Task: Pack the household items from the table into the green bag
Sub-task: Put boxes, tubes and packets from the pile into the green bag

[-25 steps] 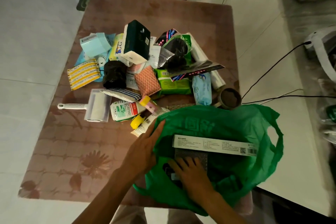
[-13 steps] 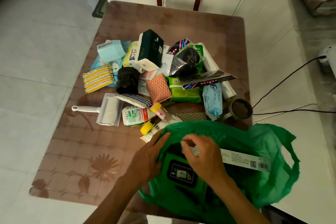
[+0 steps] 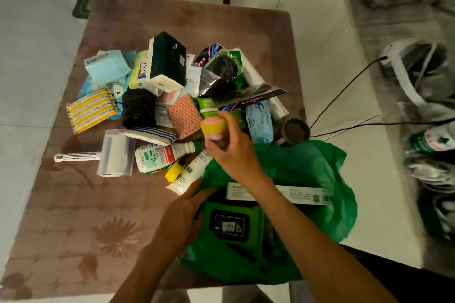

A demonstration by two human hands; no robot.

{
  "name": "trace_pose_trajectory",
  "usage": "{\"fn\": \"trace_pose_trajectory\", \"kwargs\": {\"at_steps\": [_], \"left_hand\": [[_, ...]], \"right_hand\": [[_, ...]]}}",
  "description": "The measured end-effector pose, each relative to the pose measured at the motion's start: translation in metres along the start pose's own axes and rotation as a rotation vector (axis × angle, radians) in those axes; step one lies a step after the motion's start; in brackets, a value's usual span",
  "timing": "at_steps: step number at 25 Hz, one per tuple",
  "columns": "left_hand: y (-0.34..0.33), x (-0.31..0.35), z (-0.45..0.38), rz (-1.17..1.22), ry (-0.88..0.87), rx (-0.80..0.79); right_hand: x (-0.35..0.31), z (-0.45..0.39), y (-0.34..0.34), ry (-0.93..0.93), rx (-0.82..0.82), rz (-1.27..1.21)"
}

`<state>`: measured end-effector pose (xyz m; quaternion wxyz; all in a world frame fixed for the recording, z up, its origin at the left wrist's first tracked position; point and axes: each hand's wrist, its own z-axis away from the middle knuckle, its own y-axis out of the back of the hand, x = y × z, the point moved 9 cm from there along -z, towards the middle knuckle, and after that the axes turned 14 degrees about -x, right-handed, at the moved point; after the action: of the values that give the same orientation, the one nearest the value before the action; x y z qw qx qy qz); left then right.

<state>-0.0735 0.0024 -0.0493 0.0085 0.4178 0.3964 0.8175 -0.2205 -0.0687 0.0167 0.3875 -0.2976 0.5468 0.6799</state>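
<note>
- The near rim of the crumpled green plastic bag (image 3: 307, 167) is pinched by the left hand (image 3: 183, 214), fingers closed on the film so that the mouth is held open at the table's near right corner.
- Inside the bag a dark green wipes pack with a black label (image 3: 229, 225) is seen lying flat, and a long white cardboard box (image 3: 305, 195) lies across the opening – its middle is covered by the right forearm.
- Just beyond the bag's far rim, the right hand (image 3: 231, 147) is wrapped around a small pink bottle with a yellow cap (image 3: 213, 126); only the cap and a little of the body show past the fingers, the rest being hidden in the palm.
- Beside that hand, a white tube with a yellow cap (image 3: 188, 173) and a white bottle with a red and green label (image 3: 160, 156) lie on the brown patterned tabletop (image 3: 73, 216), the tube's end touching the bag.
- Farther out, the heap of remaining items is piled – a pink mesh sponge (image 3: 183, 115), a white lint roller (image 3: 108, 155), a dark green box (image 3: 167, 59); much of the printing is too blurred to be read.
</note>
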Motion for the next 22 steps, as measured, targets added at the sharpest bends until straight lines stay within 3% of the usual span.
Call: {"fn": "trace_pose_trajectory", "kwargs": {"at_steps": [3, 6, 8, 10, 11, 13, 18, 22], "left_hand": [[-0.009, -0.005, -0.005, 0.011, 0.049, -0.008], [-0.015, 0.0, -0.006, 0.041, 0.074, -0.005], [-0.015, 0.007, -0.01, 0.04, 0.074, 0.009], [-0.018, 0.011, -0.014, 0.029, 0.077, 0.001], [-0.018, 0.014, -0.016, 0.031, 0.077, -0.001], [-0.015, 0.018, -0.016, 0.029, 0.074, 0.009], [-0.011, 0.016, -0.011, 0.006, 0.074, 0.011], [-0.009, 0.012, -0.003, -0.021, 0.093, 0.004]], "right_hand": [[0.038, 0.091, 0.057, -0.119, 0.104, -0.046], [0.117, 0.162, 0.048, -0.374, 0.01, -0.06], [0.151, 0.178, 0.021, -0.411, -0.139, 0.002], [0.161, 0.177, -0.008, -0.324, -0.296, 0.183], [0.162, 0.171, -0.005, -0.344, -0.261, 0.31], [0.137, 0.154, 0.031, -0.393, -0.031, 0.534], [0.079, 0.076, 0.11, -0.221, 0.282, 0.537], [0.155, 0.023, 0.109, -0.606, -0.04, 0.579]]}}
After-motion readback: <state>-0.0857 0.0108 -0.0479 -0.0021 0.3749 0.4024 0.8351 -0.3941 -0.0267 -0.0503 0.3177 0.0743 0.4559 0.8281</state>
